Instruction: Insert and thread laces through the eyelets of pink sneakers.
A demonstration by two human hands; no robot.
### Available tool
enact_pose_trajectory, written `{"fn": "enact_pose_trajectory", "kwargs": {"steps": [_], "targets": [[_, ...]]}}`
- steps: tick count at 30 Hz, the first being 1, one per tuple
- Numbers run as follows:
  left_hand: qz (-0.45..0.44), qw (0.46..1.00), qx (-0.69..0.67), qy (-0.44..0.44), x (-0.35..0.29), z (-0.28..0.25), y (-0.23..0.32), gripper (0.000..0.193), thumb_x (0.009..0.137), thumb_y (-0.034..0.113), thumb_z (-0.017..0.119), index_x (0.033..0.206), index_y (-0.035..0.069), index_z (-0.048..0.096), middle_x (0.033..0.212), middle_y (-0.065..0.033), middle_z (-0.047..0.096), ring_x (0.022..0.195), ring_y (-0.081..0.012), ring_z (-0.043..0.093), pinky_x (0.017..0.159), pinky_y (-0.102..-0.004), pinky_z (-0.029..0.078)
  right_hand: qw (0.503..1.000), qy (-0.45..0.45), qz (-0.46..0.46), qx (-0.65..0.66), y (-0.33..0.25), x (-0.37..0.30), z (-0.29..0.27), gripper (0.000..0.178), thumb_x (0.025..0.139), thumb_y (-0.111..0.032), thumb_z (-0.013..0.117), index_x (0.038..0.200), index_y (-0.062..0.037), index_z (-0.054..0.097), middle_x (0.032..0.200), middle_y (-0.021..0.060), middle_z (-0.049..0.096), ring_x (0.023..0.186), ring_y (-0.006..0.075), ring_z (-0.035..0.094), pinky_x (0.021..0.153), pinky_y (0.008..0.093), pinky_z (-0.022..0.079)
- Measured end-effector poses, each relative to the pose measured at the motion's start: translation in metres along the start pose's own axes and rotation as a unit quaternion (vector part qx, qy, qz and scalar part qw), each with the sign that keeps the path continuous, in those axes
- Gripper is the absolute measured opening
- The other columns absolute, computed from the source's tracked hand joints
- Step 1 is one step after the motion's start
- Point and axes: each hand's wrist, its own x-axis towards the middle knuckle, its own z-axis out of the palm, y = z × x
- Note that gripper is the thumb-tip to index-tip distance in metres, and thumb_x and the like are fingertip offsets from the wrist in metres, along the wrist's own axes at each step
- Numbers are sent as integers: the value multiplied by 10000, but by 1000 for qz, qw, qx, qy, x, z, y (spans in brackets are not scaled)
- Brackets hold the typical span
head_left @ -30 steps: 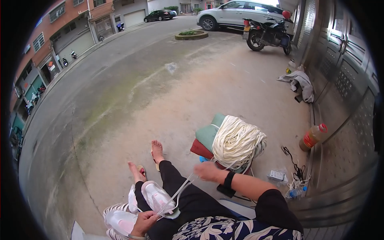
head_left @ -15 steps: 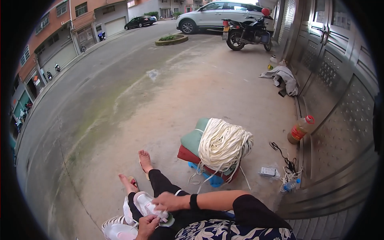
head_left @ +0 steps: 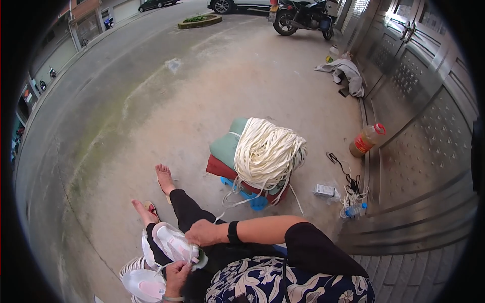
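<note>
A white shoe with pink patches (head_left: pixel 169 240) lies across my lap, its toe pointing away toward my feet. My right hand (head_left: pixel 202 233) is closed beside its opening, on a pale lace. Close to the heel end, my left hand (head_left: pixel 177 278) pinches a white shoelace (head_left: pixel 190 254) that runs up from its fingers to the shoe. More white shoes (head_left: pixel 141 284) hang or lie at my left side, partly cut by the lower edge. A thick bundle of cream laces (head_left: pixel 268 154) rests on a green cushion (head_left: pixel 225 146) in front of me, with loose ends trailing toward my right hand.
Under the cushions stands a blue stool (head_left: pixel 258 203). Along the metal door (head_left: pixel 419 116) at right are a bottle of brown liquid (head_left: pixel 365 141), a black cord (head_left: pixel 348 174), a small white box (head_left: pixel 324 190) and a grey cloth (head_left: pixel 346 73). A motorcycle (head_left: pixel 303 20) is parked farther off.
The view has tilted down and shifted, so the scene sits higher and further left. My right hand has closed into a fist by the shoe; a lace now shows stretched above my left hand.
</note>
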Motion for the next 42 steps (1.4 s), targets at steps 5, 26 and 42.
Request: {"fn": "enact_pose_trajectory", "kwargs": {"steps": [5, 26, 42], "targets": [[-11, 999, 30, -5, -4, -6, -6, 159, 801, 116, 602, 726, -21, 631, 589, -4, 569, 542, -60, 493, 515, -203, 386, 995, 34, 64, -70, 25, -2, 12, 213, 784, -254, 586, 685, -68, 556, 593, 151, 584, 615, 326, 608, 528, 419, 456], [183, 963, 143, 138, 15, 18, 1, 112, 772, 164, 594, 775, 55, 617, 661, -144, 585, 615, -316, 597, 534, -354, 447, 965, -77, -5, 249, -39, 16, 6, 230, 791, -221, 604, 874, -6, 596, 730, 143, 608, 684, 325, 587, 616, 370, 458], [168, 884, 290, 326, 62, -19, -22, 180, 701, 128, 663, 768, 13, 540, 702, -105, 529, 612, -258, 546, 570, -330, 444, 985, 3, 83, 150, 20, 53, 42, 114, 776, -132, 541, 786, -31, 595, 697, 182, 592, 676, 338, 599, 606, 390, 465]]}}
